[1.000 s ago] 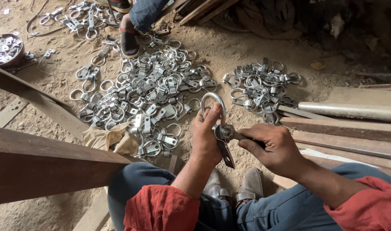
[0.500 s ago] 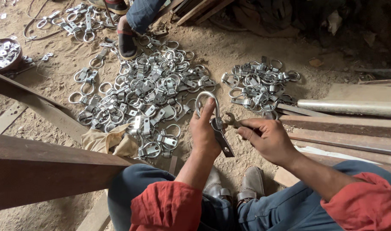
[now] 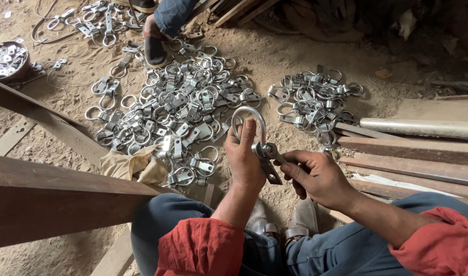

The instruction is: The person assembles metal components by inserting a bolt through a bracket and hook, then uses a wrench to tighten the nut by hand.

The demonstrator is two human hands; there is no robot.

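My left hand [image 3: 247, 158] grips a silver metal ring with a flat bracket plate [image 3: 250, 118]; the ring loops above my fingers and the plate [image 3: 269, 166] hangs below. My right hand [image 3: 316, 176] pinches the plate end of the same piece from the right. Both hands are over my knees, above the sandy floor. A large heap of similar ring-and-plate pieces [image 3: 177, 107] lies just beyond my left hand. A smaller heap [image 3: 313, 102] lies beyond my right hand.
A rusty steel beam [image 3: 50, 199] crosses the lower left. Steel bars and a silver pipe [image 3: 423, 128] lie at right. Another person's foot in a sandal [image 3: 154, 43] stands at the top by the big heap. A round bowl of small parts [image 3: 6, 59] sits far left.
My hands have kept hold of the ring piece while it shifted slightly up and toward the middle. My right hand has slid closer along the plate.
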